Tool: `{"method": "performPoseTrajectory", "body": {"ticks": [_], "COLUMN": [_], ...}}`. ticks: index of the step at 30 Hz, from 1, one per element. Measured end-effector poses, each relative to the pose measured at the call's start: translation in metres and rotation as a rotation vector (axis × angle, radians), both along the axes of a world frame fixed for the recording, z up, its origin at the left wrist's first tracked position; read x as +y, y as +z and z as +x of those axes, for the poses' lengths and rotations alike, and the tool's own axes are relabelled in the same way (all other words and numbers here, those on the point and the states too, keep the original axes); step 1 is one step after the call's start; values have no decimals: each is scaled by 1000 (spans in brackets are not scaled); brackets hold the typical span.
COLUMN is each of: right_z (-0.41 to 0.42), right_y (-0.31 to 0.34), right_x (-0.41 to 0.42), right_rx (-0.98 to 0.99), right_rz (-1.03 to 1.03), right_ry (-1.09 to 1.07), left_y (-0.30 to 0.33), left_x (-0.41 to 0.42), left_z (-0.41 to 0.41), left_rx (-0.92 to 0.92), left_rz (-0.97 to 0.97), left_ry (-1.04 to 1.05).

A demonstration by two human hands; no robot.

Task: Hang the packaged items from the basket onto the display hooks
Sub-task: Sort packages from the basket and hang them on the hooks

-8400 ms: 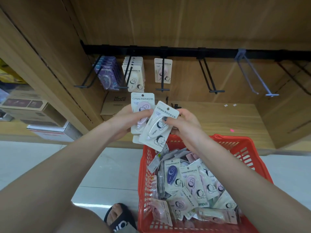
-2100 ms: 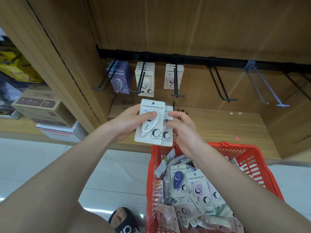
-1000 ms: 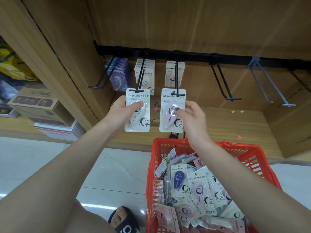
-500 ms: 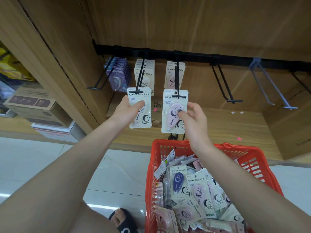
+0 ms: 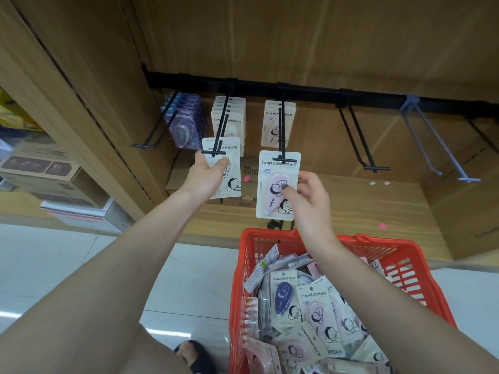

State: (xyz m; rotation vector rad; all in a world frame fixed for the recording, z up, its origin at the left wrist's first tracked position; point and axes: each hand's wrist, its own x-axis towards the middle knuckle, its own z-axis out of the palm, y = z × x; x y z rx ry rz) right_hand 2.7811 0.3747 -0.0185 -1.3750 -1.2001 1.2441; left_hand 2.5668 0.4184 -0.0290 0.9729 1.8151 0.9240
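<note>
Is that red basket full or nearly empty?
Fairly full: the red plastic basket holds a heap of carded correction-tape packs covering its bottom.

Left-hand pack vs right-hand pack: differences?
The left-hand pack holds a white dispenser; the right-hand pack holds a pink one. The left-hand pack sits higher and further left, at the second hook; the right-hand pack is at the third. Both are Campus cards with cartoon figures, tops at hook tips.

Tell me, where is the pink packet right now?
The pink packet sits centre frame at the tip of the middle hook, pinched by the right hand, above the red basket.
</note>
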Motion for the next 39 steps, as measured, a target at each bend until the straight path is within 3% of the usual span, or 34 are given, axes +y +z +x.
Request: {"method": "performPoseTrajectory", "body": {"ticks": [18,28,39], "right_z": [1,-9,-20], "right_y": [-10,-28,-22], "right_x": [7,111,180], "right_rx": [-7,-194,-325], "right_rz": [-24,-72,-123], "right_ry": [-38,-27,20], "left_y": [-25,-27,-14], "left_x": [35,51,70], "left_z": [2,-2,10], "left_rx": [2,62,-34], "left_rz": [16,145,151], "left_ry": [79,65,75]}}
